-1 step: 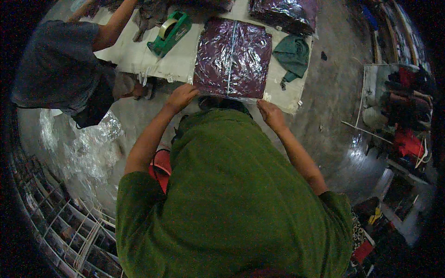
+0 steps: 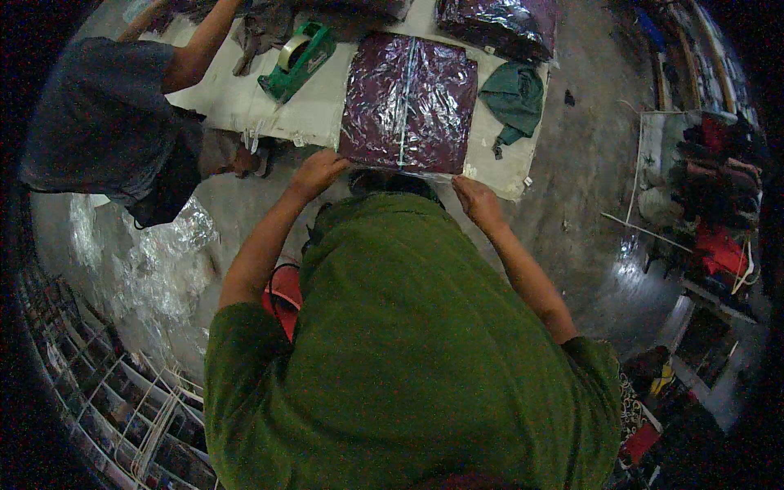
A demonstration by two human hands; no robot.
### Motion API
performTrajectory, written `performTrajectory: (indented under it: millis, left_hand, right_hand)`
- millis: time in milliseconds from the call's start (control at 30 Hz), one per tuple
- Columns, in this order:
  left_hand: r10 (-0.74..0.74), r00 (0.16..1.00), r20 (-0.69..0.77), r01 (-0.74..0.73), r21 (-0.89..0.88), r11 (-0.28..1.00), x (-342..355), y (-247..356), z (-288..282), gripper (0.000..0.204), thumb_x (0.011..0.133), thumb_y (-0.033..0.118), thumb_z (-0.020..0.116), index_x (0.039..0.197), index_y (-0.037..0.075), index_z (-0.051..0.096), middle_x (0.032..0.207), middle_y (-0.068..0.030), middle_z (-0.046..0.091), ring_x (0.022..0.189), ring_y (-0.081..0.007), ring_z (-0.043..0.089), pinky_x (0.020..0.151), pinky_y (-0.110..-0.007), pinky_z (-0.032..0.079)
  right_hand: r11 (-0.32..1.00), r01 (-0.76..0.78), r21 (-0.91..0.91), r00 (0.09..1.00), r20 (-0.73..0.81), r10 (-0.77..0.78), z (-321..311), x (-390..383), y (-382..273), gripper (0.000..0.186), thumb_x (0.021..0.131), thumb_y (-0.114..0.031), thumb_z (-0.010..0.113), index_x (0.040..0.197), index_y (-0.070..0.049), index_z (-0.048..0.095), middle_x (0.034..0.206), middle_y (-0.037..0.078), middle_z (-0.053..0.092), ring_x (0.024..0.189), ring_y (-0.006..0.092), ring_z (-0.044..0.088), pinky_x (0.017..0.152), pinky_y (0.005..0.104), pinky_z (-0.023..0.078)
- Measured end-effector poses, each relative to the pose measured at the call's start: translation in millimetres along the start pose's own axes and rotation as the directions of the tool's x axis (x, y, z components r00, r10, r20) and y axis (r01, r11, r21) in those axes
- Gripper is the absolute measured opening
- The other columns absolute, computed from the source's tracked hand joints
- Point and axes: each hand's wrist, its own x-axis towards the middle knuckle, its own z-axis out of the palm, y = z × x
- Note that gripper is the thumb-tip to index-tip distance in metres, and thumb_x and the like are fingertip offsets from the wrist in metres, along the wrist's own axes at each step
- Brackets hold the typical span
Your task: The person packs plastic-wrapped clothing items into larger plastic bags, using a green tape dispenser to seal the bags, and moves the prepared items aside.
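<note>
A folded maroon garment in a clear plastic bag (image 2: 377, 102) lies flat on the pale table, with a light strip running down its middle. The bag's near edge is pulled toward me past the table's front edge. My left hand (image 2: 321, 174) is closed in a pinch on the left corner of that edge. At its right corner, the fingers of my right hand (image 2: 478, 201) are pinched on the plastic too. A green tape dispenser (image 2: 299, 64) with a roll of tape stands left of the bag. To the right lies a crumpled dark green cloth (image 2: 514, 100).
More bagged maroon garments (image 2: 498, 24) are stacked at the table's far right. A person in a grey shirt (image 2: 106, 114) works at the left side of the table (image 2: 237, 102). Loose clear plastic (image 2: 163, 261) covers the floor at left. A cart of clothes (image 2: 710, 180) stands at right.
</note>
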Motion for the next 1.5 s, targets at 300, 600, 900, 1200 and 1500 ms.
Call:
performTrajectory:
  millis: [300,600,900,1200,1500]
  left_hand:
    - [0.011,0.986,-0.167,-0.009,0.012,1.000,3,9,-12,0.017,0.086,0.015,0.061,0.100,0.005,0.062,0.103,-0.0107,0.063,0.094,-0.0312,0.060,0.079,-0.040,0.049]
    - [0.097,0.961,-0.258,-0.112,-0.045,0.993,-15,-17,15,0.021,0.080,0.012,0.061,0.100,0.007,0.064,0.101,-0.0088,0.065,0.096,-0.0294,0.061,0.080,-0.040,0.049]
    - [-0.291,0.955,-0.054,0.284,-0.109,0.953,21,-9,-10,0.022,0.090,0.027,0.057,0.092,0.009,0.069,0.085,-0.0119,0.066,0.086,-0.0319,0.061,0.083,-0.042,0.046]
    - [-0.428,0.903,-0.029,0.429,0.106,0.897,42,-13,-1,0.042,0.090,0.047,0.054,0.087,0.009,0.070,0.077,-0.0163,0.067,0.074,-0.0338,0.064,0.074,-0.046,0.048]
    - [-0.752,0.642,0.150,0.762,-0.024,0.647,47,-5,-6,0.056,0.084,0.063,0.055,0.086,0.008,0.069,0.082,-0.0166,0.068,0.083,-0.0364,0.066,0.073,-0.048,0.050]
  right_hand:
    - [0.988,-0.150,-0.036,0.980,0.122,0.154,-3,6,1,0.026,0.085,-0.014,0.063,0.110,-0.007,0.063,0.103,0.015,0.068,0.090,0.0338,0.066,0.080,0.0420,0.054]
    - [1.000,-0.023,0.003,0.998,0.059,0.023,-11,10,-5,0.022,0.087,-0.016,0.063,0.107,-0.006,0.064,0.100,0.016,0.069,0.087,0.0337,0.067,0.077,0.0416,0.055]
    - [0.964,-0.251,-0.089,0.955,0.140,0.262,-18,25,-11,0.018,0.091,-0.023,0.059,0.097,-0.007,0.064,0.080,0.018,0.067,0.071,0.0351,0.065,0.064,0.0453,0.051]
    - [0.894,-0.443,-0.066,0.893,0.053,0.446,5,50,14,0.031,0.090,-0.036,0.061,0.084,-0.006,0.066,0.070,0.015,0.067,0.063,0.0340,0.066,0.059,0.0424,0.051]
    - [0.807,-0.586,-0.076,0.808,0.022,0.588,-16,70,4,0.028,0.087,-0.029,0.063,0.099,-0.004,0.060,0.096,0.017,0.066,0.091,0.0373,0.063,0.076,0.0465,0.050]
